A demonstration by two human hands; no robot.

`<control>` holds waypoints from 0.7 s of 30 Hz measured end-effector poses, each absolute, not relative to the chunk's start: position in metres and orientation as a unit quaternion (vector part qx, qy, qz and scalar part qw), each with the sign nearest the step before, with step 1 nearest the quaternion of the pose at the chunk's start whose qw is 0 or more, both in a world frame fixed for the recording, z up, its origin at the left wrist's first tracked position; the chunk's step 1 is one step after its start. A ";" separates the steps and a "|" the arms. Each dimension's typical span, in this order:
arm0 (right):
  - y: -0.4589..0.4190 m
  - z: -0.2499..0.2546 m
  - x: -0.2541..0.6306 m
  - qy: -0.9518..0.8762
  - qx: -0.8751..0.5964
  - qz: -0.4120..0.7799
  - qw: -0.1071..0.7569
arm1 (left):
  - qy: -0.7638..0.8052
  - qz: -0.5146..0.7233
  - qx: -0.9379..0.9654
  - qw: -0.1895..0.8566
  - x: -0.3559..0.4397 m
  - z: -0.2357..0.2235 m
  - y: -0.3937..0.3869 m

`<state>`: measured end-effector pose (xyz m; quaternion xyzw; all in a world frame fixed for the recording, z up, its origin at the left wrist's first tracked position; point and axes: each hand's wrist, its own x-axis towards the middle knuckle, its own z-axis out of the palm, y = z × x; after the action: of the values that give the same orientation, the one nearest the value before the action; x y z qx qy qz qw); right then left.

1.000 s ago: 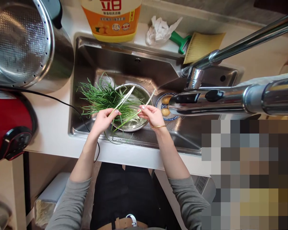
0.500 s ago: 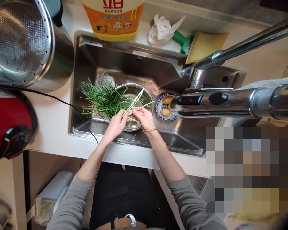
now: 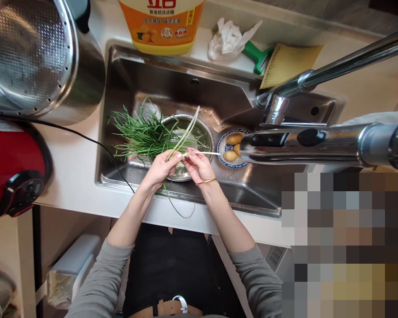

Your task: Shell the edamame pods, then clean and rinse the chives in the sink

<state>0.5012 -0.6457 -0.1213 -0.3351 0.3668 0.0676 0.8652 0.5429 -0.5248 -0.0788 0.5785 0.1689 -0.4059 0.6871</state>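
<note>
Both hands meet over a round metal bowl (image 3: 209,128) of water that stands in the sink. My left hand (image 3: 164,168) is closed on a few chive stalks (image 3: 191,123), whose pale ends point up and away; a long green leaf hangs below it towards the counter edge. With thumb and fingers, my right hand (image 3: 200,165) pinches a chive stalk whose white end (image 3: 210,153) sticks out to the right. A large bunch of green chives (image 3: 139,132) spreads over the bowl's left side and the sink floor.
The steel sink (image 3: 145,70) surrounds the bowl. A blue-rimmed plate (image 3: 222,160) with several potatoes (image 3: 230,155) sits under the chrome faucet (image 3: 285,143). Behind stand a detergent bottle (image 3: 165,35), crumpled tissue (image 3: 228,39), green-handled peeler (image 3: 255,56) and yellow sponge cloth (image 3: 288,62). A black cord (image 3: 79,130) crosses the left counter.
A white stalk end in my right hand now lies level and reaches further right. The long green leaf under my left hand hangs lower, over the counter edge.
</note>
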 end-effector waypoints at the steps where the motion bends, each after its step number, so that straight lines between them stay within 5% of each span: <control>1: -0.644 -0.123 0.501 0.377 -0.305 0.071 0.872 | 0.182 -0.411 0.550 0.704 0.544 -0.076 -0.527; 7: -0.639 -0.126 0.502 0.416 -0.258 0.063 0.870 | 0.205 -0.416 0.506 0.728 0.545 -0.073 -0.531; 14: -0.654 -0.131 0.501 0.422 -0.390 0.048 0.817 | 0.137 -0.454 0.587 0.656 0.548 -0.085 -0.516; 21: -0.705 -0.142 0.510 0.481 -0.389 -0.081 0.782 | 0.110 -0.484 0.624 0.603 0.563 -0.083 -0.479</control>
<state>0.5104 -0.7048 -0.1423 -0.3886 0.4807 -0.0808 0.7819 0.5632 -0.4788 -0.0832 0.6243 0.1100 -0.4840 0.6033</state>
